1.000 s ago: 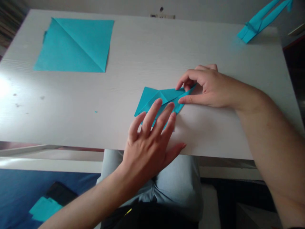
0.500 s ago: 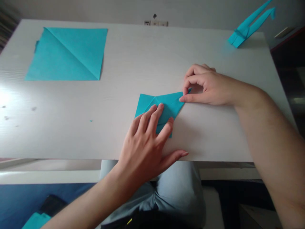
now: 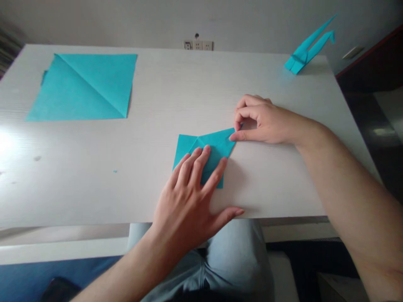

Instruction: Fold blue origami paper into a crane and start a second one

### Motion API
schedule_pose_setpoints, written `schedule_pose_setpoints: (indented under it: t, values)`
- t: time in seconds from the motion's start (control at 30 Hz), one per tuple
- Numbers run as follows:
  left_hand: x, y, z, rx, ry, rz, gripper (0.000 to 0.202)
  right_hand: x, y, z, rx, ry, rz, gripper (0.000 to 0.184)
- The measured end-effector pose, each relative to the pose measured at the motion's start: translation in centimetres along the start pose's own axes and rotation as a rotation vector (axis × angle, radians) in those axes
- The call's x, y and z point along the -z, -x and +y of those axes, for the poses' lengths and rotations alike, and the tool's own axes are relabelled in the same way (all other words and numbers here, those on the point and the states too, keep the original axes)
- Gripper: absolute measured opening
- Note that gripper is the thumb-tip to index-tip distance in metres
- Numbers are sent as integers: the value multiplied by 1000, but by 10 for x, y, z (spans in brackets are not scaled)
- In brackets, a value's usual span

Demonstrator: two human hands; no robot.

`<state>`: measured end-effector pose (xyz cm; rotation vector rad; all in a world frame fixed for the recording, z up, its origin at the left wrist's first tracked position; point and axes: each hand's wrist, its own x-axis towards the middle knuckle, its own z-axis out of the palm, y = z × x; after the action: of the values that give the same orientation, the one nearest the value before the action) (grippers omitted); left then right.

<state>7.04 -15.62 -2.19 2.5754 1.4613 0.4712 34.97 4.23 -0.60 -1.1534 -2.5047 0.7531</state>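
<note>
A partly folded sheet of blue origami paper [image 3: 217, 144] lies near the table's front edge, with creases across it. My left hand [image 3: 192, 184] rests flat on its lower left part, fingers stretched and thumb spread out to the right over the tabletop. At the paper's upper right corner, my right hand [image 3: 252, 119] pinches the tip between thumb and forefinger. The middle of the paper's lower side is hidden under my left fingers.
A larger blue sheet [image 3: 85, 90] with a diagonal crease lies at the table's back left. One folded paper crane [image 3: 302, 54] stands at the back right. Wall sockets [image 3: 197, 45] sit behind the white table [image 3: 151, 92]. A tiny blue scrap [image 3: 115, 171] lies left of my hands.
The camera view has tilted, so most things appear lower and slightly left. Both hands keep nearly the same places on the paper.
</note>
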Motion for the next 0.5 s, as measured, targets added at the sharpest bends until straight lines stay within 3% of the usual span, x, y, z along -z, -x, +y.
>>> schedule_pose_setpoints:
  t: [0.5]
  values:
    - [3,-3,-1,-47,-66,-21,93,1,-8,7,-47,-151,30,58]
